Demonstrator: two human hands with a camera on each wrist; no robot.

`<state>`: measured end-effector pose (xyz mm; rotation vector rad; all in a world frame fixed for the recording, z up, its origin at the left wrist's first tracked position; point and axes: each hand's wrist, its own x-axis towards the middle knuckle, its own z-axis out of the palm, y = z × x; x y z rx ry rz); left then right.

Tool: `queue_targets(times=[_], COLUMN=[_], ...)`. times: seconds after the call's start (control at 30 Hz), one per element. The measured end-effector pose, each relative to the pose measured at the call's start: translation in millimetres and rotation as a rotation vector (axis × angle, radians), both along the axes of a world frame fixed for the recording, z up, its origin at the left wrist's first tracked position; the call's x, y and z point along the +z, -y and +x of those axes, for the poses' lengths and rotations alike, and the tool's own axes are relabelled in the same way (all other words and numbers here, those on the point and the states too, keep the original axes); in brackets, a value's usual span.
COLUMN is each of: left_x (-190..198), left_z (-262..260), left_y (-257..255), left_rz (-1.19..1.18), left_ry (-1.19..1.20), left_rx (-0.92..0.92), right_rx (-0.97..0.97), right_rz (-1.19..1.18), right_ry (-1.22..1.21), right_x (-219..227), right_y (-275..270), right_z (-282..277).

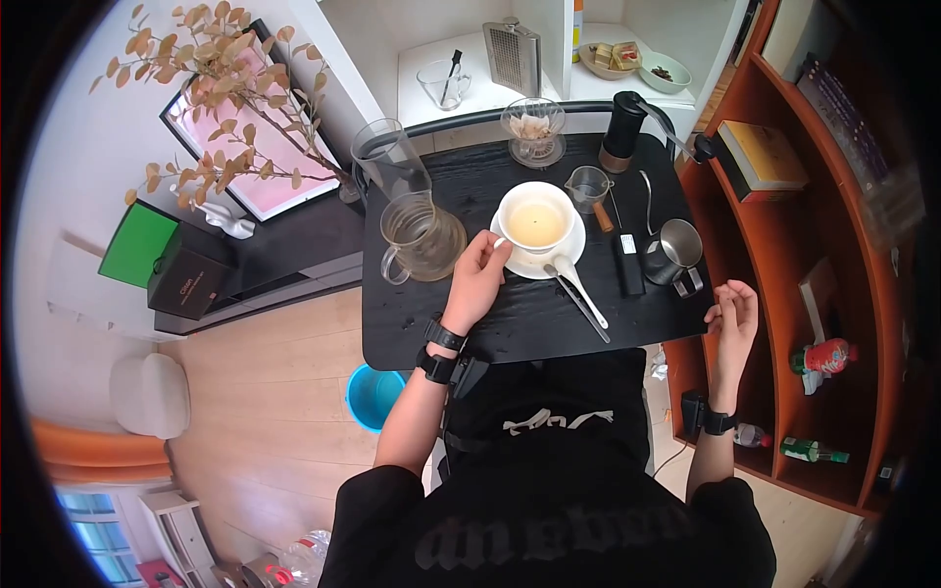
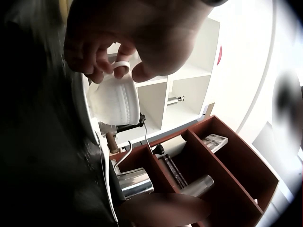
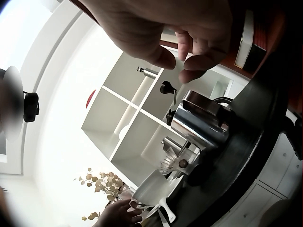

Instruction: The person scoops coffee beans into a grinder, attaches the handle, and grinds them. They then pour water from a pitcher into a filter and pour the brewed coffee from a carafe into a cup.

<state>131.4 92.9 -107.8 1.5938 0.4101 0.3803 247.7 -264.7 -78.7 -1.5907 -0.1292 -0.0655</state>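
Note:
A white cup (image 1: 536, 218) with pale yellowish liquid stands on a white saucer (image 1: 576, 257). My left hand (image 1: 477, 281) pinches the cup's small ring handle (image 2: 121, 64) between thumb and fingers. On the saucer's near side lie a white spoon (image 1: 580, 291) and metal tweezers (image 1: 585, 310). My right hand (image 1: 733, 312) is off the table's right edge, fingers loosely bent and holding nothing; the steel pitcher (image 1: 671, 251) is the nearest object to it. In the right wrist view that pitcher (image 3: 197, 124) appears beyond the fingertips.
On the black table (image 1: 441, 328) stand a glass jug (image 1: 423, 240), a tall glass (image 1: 390, 162), a glass dripper (image 1: 534, 132), a hand grinder (image 1: 621, 132), a small glass pitcher (image 1: 589, 186) and a black scoop-like device (image 1: 628, 263). A brown shelf (image 1: 774, 323) borders the right side.

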Motion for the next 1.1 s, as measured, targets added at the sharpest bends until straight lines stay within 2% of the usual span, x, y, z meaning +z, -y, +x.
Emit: queue_targets(times=[0.03,0.13,0.33,0.47,0.57,0.67,0.77,0.93,1.07,1.1], left_x=[5,3,10,25,34,51,67,90,105,108], left_z=[-1,2,5,4,-1,-17,-35,-56,-70,-73], left_y=[0,-5,-12,-18,-18,-16,-14,-8,-7,-8], left_rz=[-0.069,-0.059,-0.268,-0.249,-0.288,-0.468,-0.428,0.032,0.084,0.036], left_ry=[-0.013,-0.004,-0.082,-0.140,-0.109,-0.015,0.033,0.089,0.088,0.067], left_rx=[-0.026,-0.082,-0.162,-0.171,-0.167,-0.206,-0.179,-0.090,-0.060,-0.074], right_rx=[0.010,0.054,0.127,0.134,0.137,0.148,0.161,0.193,0.211,0.217], right_rz=[0.006,0.033,0.057,0.055,0.061,0.069,0.073,0.099,0.083,0.072], right_ry=[0.006,0.000,0.001,0.014,0.013,0.014,0.011,0.008,-0.011,-0.008], right_x=[0,-1,-3,0,-1,-2,-1,-4,-2,-1], right_y=[0,-2,1,2,4,4,4,3,-2,-2], right_z=[0,2,1,0,-1,-1,-3,-1,-3,-4])
